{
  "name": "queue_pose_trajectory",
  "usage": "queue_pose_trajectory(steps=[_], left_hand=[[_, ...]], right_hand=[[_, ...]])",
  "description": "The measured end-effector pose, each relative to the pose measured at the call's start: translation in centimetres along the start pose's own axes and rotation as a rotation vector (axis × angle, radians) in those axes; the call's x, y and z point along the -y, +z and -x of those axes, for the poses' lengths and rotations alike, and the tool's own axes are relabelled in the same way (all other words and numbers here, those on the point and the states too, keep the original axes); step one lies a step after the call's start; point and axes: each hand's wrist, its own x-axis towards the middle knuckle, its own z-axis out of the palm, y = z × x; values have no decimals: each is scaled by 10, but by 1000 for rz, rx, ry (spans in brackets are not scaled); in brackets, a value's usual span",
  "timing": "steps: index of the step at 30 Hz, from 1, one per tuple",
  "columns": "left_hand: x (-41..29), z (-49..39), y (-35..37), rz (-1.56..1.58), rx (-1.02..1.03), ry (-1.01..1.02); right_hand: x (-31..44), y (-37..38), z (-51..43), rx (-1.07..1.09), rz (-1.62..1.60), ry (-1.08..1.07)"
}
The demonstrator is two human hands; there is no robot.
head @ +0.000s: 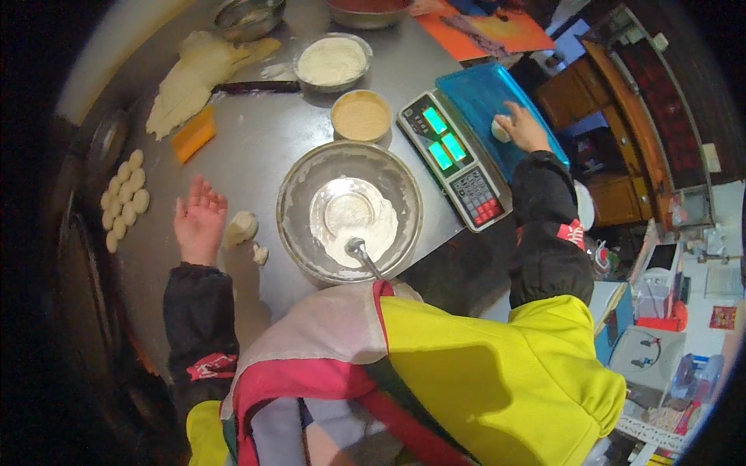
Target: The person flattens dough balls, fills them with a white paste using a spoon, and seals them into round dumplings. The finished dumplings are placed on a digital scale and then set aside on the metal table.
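My left hand [201,224] is raised palm up over the steel table [250,151], fingers apart and holding nothing. Just right of it lie a lump of dough [242,227] and a smaller scrap of dough [260,254]. My right hand [527,129] is at a small dough piece [500,129] on the blue tray [466,81] of a digital scale [451,160]. Its fingers touch or overlap the piece; whether they grip it is not clear. Between my arms stands a large steel bowl [284,233] of white flour [382,224], with a metal spoon [362,256] in it.
Several shaped dough pieces [125,195] sit at the far left. Near them are a yellow scraper [194,134] and a flattened dough sheet [192,76]. Beyond the large bowl stand a tub of tan powder [361,115] and a bowl of flour [332,61]. An orange printed sheet [524,32] lies behind the scale.
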Motion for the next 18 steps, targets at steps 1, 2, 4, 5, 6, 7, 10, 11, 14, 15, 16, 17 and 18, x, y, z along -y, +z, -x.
queue_pose_trajectory(steps=[1, 2, 4, 5, 6, 7, 10, 11, 14, 15, 16, 17, 18], left_hand=[[0, 7, -2, -10, -28, 0], [0, 15, -5, -12, -44, 1], [-3, 34, -13, -36, -88, -7], [-6, 45, -17, -37, -139, 0], [-11, 55, -22, -57, -131, 13], [-17, 66, -26, -75, -162, 40], [-39, 102, -40, -139, -203, 100], [-44, 116, -45, -133, -212, 109], [-46, 169, -59, -148, -268, 180], [-43, 189, -63, -152, -340, 210], [-40, 209, -68, -152, -340, 218], [-37, 228, -72, -150, -374, 228], [-35, 247, -77, -133, -460, 218]], right_hand=[[3, 4, 1, 57, 30, 14], [6, 9, 1, 97, 41, -5], [7, 20, 0, 3, 93, -30], [5, 25, -1, -48, 108, -30], [3, 31, -6, -115, 108, -60], [0, 36, -11, -119, 85, -13], [-5, 42, -35, -176, 186, -136], [-2, 37, -48, -174, 277, -168], [37, 13, -81, -452, -155, -305], [65, 3, -92, -394, -450, -328], [97, -8, -97, -277, -695, -254], [136, -17, -97, -281, -710, -425], [173, -27, -88, -269, -724, -576]])
